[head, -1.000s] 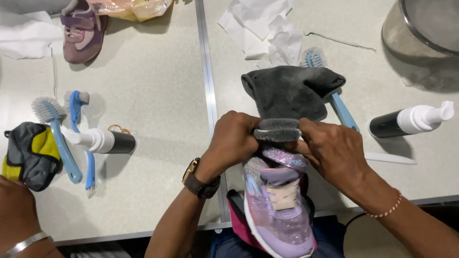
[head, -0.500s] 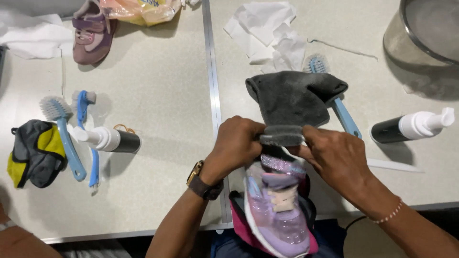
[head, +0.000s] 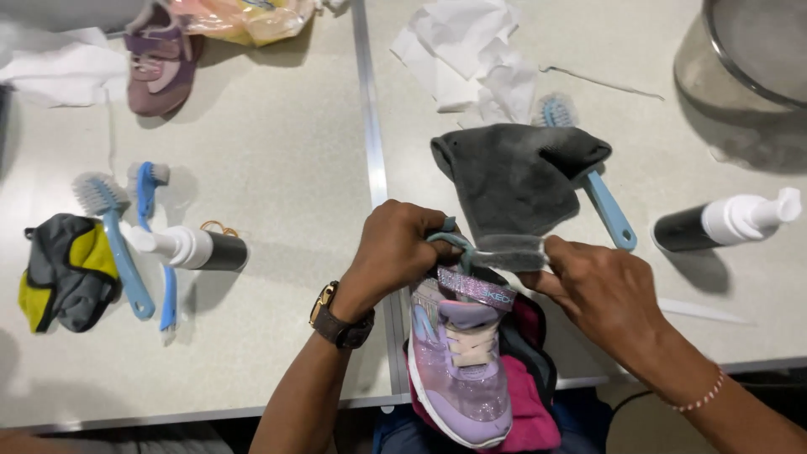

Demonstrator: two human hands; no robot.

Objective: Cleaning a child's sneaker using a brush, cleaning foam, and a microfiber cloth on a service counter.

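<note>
shoe (head: 461,370): lilac, glittery | left hand (head: 395,256), right hand (head: 601,290): pinching grey cloth (head: 513,181)

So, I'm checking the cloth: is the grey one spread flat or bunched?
Bunched at the near end: both hands pinch the grey cloth against the purple shoe; the rest lies loosely spread.

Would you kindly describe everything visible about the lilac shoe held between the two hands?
The lilac shoe is a small child's trainer with a glossy, glittery upper, a white sole edge, pale laces and a sparkly strap across the tongue. It points toe-down toward the camera, heel end up at the table edge, resting over pink fabric. The left hand grips its heel opening, and the right hand holds the grey cloth against the same end. It looks clean and undamaged.
</note>
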